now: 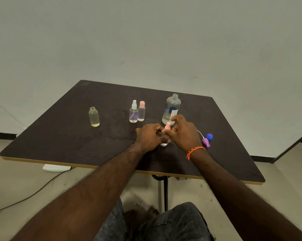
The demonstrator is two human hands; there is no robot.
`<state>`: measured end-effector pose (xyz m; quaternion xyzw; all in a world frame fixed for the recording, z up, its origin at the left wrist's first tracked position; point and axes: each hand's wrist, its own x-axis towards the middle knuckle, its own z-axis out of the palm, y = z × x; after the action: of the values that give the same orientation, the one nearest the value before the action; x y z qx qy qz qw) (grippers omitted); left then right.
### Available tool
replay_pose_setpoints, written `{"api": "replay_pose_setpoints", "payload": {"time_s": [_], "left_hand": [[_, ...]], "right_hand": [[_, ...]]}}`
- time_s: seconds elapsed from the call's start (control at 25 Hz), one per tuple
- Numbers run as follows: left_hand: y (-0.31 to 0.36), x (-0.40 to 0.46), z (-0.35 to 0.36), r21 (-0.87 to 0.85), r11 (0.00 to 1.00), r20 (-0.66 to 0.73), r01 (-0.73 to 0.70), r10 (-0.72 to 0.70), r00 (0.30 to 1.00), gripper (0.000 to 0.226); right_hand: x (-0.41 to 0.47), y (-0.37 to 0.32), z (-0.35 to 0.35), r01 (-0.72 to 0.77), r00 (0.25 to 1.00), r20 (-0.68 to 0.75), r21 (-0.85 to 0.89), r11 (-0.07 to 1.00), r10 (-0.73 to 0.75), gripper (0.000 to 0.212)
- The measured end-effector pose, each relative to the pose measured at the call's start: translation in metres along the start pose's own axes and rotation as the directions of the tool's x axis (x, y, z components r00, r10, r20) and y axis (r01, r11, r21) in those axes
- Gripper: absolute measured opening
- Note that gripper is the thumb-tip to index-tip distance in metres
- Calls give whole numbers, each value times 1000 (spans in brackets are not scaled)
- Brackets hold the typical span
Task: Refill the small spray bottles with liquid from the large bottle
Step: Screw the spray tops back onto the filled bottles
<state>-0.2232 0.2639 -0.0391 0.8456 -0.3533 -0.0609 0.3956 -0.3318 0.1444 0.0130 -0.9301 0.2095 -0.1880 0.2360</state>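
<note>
A small clear spray bottle (164, 144) stands on the dark table (77, 140), mostly hidden by my hands. My left hand (149, 136) grips its body. My right hand (182, 132) pinches its pink spray head (168, 126) at the neck. The large clear bottle (171, 108), uncapped and holding a low level of liquid, stands just behind my right hand. Its blue cap (209, 137) lies to the right, beside a purple spray head (206, 142) with a white tube.
Behind my hands stand a white-topped spray bottle (133, 114) and a pink-capped bottle (141, 111), side by side. An open bottle of yellowish liquid (94, 117) stands at the left. A cable and a white device (56, 167) lie on the floor.
</note>
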Motion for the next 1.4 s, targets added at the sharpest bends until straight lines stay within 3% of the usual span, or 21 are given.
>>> {"api": "replay_pose_setpoints", "payload": {"time_s": [0.12, 0.28, 0.44, 0.56, 0.64, 0.88, 1.04, 1.24, 1.4], "left_hand": [[-1, 1, 0, -2, 1000, 4, 1, -1, 1000, 21], [2, 1, 0, 30, 999, 5, 26, -27, 1000, 31], [1, 0, -1, 41, 999, -3, 18, -18, 1000, 35], [1, 0, 0, 30, 999, -3, 17, -17, 1000, 34], [1, 0, -1, 42, 999, -3, 27, -27, 1000, 30], [0, 0, 1, 40, 999, -2, 31, -31, 1000, 35], [2, -1, 1, 34, 999, -9, 34, -34, 999, 39], [0, -2, 3, 63, 998, -38, 14, -12, 999, 36], [0, -1, 1, 102, 995, -5, 3, -3, 1000, 30]], "right_hand": [[-6, 1, 4, 29, 996, 80, 94, 995, -37, 75], [-5, 2, 0, 41, 996, 64, 310, 950, -64, 61], [2, -3, -2, -16, 998, -59, 198, 980, 28, 53], [2, -4, -1, -8, 997, 77, 242, 970, -11, 71], [2, -2, 1, 22, 989, 133, 292, 956, -64, 61], [1, -9, -5, 20, 1000, 20, 152, 988, -23, 30], [3, -12, -12, 2, 995, 96, 133, 991, -15, 39], [0, -11, -1, -4, 1000, -10, 118, 993, 5, 19], [-4, -11, 7, -37, 999, -27, 157, 987, 42, 32]]}}
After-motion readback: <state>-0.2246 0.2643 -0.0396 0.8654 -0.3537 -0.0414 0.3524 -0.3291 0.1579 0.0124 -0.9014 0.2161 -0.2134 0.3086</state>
